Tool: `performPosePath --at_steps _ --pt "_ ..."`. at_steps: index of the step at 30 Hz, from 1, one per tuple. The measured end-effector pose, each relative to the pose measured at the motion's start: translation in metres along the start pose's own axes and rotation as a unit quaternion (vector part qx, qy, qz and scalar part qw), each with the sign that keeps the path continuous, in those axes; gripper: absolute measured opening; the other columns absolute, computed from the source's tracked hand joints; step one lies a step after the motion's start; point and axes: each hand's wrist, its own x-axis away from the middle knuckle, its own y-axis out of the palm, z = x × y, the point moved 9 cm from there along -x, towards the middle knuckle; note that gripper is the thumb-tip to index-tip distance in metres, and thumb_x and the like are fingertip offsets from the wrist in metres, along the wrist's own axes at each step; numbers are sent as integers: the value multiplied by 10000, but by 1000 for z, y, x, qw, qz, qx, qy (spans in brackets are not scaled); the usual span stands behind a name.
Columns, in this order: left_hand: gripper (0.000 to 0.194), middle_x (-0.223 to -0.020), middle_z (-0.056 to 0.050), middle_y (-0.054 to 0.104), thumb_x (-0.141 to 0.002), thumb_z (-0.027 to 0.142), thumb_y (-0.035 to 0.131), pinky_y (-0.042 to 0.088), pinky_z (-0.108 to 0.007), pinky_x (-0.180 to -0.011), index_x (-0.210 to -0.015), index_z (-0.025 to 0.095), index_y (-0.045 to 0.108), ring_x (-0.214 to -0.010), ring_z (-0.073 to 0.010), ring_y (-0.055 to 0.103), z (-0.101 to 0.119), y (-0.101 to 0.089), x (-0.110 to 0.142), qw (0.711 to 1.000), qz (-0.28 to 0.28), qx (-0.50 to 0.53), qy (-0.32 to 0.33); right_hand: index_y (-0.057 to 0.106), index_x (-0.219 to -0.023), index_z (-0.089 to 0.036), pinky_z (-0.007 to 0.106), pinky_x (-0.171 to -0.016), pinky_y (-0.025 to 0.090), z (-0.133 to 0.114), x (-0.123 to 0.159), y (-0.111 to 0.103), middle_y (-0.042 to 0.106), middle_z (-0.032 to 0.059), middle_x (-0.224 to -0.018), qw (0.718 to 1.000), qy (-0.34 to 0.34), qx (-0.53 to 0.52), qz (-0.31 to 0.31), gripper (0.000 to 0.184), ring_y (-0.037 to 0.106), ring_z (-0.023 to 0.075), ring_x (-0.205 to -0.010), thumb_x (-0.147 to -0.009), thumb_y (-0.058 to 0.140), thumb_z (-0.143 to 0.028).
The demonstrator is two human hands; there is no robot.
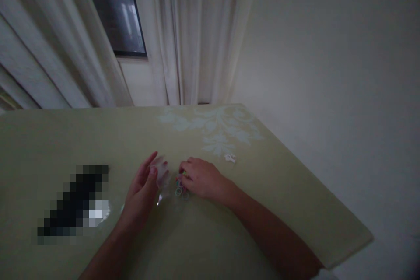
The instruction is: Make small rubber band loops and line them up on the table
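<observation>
My left hand [142, 188] holds a clear plastic bag [162, 174] between thumb and fingers, its see-through film spreading toward the right. Just right of the bag, my right hand [201, 176] is closed on a small bunch of colourful rubber bands [179, 186]. Several of the thin loops hang below its fingertips, in green, pink and pale tones. Whether the bands touch the bag or the tabletop, I cannot tell. Beyond my right hand a small white key-shaped piece [230, 158] lies on the table.
The pale green table [278, 210] has a white floral pattern near its far right corner. At the left lies a dark long object [74, 203], blurred out by pixels. Curtains [210, 35] and a window stand behind the table, and a plain wall [344, 74] runs along its right edge.
</observation>
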Motion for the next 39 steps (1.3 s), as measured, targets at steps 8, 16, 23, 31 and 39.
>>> performPosePath --at_steps 8,16,23,31,39 --pt "827 -1246 -67 662 -682 453 936 594 -395 -937 -1423 301 602 -1091 -249 695 6 -20 -12 989 23 -143 19 741 -1086 -215 346 -744 517 2 3 28 680 120 -1102 997 -46 33 -52 219 653 288 -988 -942 726 -379" --pt "665 -1288 -154 645 -703 467 869 428 -599 -1140 -1278 215 648 -1266 -405 612 9 -18 -19 913 17 -380 149 789 -971 -262 290 -692 468 2 6 19 763 38 -947 992 -83 5 -92 154 693 221 -841 -927 677 -165" --pt "551 -1314 -177 633 -807 513 744 434 -594 -1094 -1254 201 664 -1252 -413 591 35 0 -6 827 -17 -510 236 747 -1240 -221 370 -834 528 16 22 -3 759 116 -1136 999 -35 0 -34 297 710 301 -1028 -947 723 -265" --pt "256 -1147 -102 735 -858 335 710 542 -391 -912 -1093 239 735 -1042 -288 696 -10 43 29 790 -257 -542 124 726 -1189 -187 332 -913 539 20 53 42 684 96 -1133 998 -19 -64 7 249 673 233 -1035 -1028 666 -367" --pt "274 -1084 -62 815 -942 336 587 594 -320 -806 -1142 244 751 -955 -246 768 -23 43 27 875 -264 -404 27 712 -1326 -223 310 -989 522 38 65 24 749 83 -1205 965 -17 -235 114 328 697 185 -1098 -1067 528 -138"
